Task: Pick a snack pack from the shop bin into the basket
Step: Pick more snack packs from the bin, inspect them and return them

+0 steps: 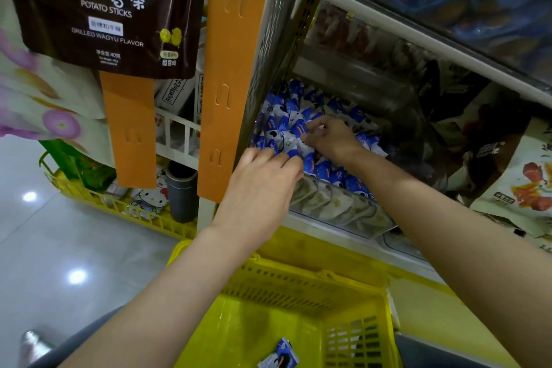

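Right hand (328, 140) deep in the bin (343, 209), fingers curled, pinching a pack (298, 130); left hand (263, 185) just beside it, fingertips buried, grip unclear; a snagged neighbour could drag out and miss the basket (298, 284) below.

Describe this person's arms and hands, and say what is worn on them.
Nothing is worn. The left hand and right hand are ungloved, with no ring, watch or bracelet visible. The left forearm and right forearm are bare to the picture's edge, with no sleeve in view. No markings show.
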A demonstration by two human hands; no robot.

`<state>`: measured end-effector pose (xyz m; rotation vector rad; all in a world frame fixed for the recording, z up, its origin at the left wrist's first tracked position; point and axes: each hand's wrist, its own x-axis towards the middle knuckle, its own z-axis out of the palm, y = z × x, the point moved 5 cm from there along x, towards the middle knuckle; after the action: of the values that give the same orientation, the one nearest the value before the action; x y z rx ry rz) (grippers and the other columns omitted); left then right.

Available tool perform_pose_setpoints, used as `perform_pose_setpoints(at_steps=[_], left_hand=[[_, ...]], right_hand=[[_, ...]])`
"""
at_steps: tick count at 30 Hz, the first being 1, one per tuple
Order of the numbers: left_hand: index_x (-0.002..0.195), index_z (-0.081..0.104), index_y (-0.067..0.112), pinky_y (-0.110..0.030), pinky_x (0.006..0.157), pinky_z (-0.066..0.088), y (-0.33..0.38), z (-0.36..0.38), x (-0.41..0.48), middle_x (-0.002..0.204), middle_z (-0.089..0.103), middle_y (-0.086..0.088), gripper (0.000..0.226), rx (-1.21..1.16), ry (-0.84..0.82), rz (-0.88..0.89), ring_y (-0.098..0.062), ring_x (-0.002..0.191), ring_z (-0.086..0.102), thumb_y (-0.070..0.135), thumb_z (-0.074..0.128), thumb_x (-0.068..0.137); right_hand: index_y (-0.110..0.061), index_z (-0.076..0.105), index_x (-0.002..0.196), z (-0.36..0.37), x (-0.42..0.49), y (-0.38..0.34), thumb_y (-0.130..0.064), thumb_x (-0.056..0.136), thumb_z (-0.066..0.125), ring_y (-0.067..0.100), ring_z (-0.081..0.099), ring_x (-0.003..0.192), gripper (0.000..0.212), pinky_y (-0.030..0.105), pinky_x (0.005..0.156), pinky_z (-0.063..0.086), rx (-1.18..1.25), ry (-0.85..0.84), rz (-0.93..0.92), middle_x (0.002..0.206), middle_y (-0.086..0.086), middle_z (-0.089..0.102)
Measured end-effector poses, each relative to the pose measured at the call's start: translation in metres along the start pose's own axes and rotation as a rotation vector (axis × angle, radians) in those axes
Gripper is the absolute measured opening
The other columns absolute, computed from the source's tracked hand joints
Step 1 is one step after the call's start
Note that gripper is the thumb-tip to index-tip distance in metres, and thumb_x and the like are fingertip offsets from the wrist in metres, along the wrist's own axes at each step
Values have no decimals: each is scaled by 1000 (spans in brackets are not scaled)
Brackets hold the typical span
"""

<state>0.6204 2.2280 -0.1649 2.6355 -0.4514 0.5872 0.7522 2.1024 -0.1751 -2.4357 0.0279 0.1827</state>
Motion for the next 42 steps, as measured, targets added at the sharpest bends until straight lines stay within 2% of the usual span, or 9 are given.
perform_pose_setpoints(at_steps=[8,13,17,22,28,31,35,38,42], left_hand=[[90,61,14,-36,81,36,1,1,0,81,65,-2,6,41,1,6,-25,81,57,12,56,89],[95,61,14,-37,85,35,2,2,0,85,65,-2,12,31,0,11,-26,84,56,14,50,93],[98,62,13,-38,86,36,2,1,0,87,66,-4,14,36,-7,14,-26,85,56,14,48,93],[96,62,13,-39,85,37,3,0,0,86,66,-4,10,38,-8,13,-26,84,57,12,53,91],[101,60,14,-37,88,31,2,2,0,91,65,-3,14,59,-25,22,-25,89,55,13,48,93],[107,56,17,-32,92,23,2,3,1,101,63,0,19,41,-37,13,-23,99,51,18,39,98],[114,52,15,-28,92,25,11,-6,-5,112,58,-1,23,-156,24,-22,-20,106,45,21,35,99],[118,50,17,-23,89,34,24,-14,-18,111,53,4,24,-432,85,-119,-11,105,45,24,36,99],[112,44,20,-13,78,38,36,-17,-39,95,53,10,19,-863,105,-337,1,89,51,29,41,96]], right_hand=[[-15,56,122,-3,3,-9,-27,94,53,18,56,108,31,29,90,43,-291,-80,-137,123,7,59],[-16,62,96,-47,-10,3,-25,95,49,14,60,79,16,37,82,52,-143,223,-148,80,-3,60],[-8,64,90,-40,-11,24,-20,91,57,15,58,85,15,29,78,47,-228,77,-29,97,10,66],[6,65,102,-27,-3,25,-30,86,64,33,63,94,40,45,87,51,-319,38,22,101,24,67],[6,66,95,-30,-1,24,-22,83,67,22,59,75,31,37,77,51,-297,140,9,85,20,66],[-7,64,99,-47,-17,15,-22,84,67,10,53,73,22,25,73,47,-247,302,-108,78,0,59],[-21,59,98,-73,-68,-14,-22,85,65,-6,51,69,15,0,62,39,-66,493,-425,82,-10,56],[-24,58,96,-77,-115,-25,-22,84,66,-1,56,74,14,5,66,45,127,500,-535,88,-9,58],[-26,60,91,-55,-165,-8,-20,85,65,0,59,75,10,12,68,47,372,301,-500,84,-8,64]])
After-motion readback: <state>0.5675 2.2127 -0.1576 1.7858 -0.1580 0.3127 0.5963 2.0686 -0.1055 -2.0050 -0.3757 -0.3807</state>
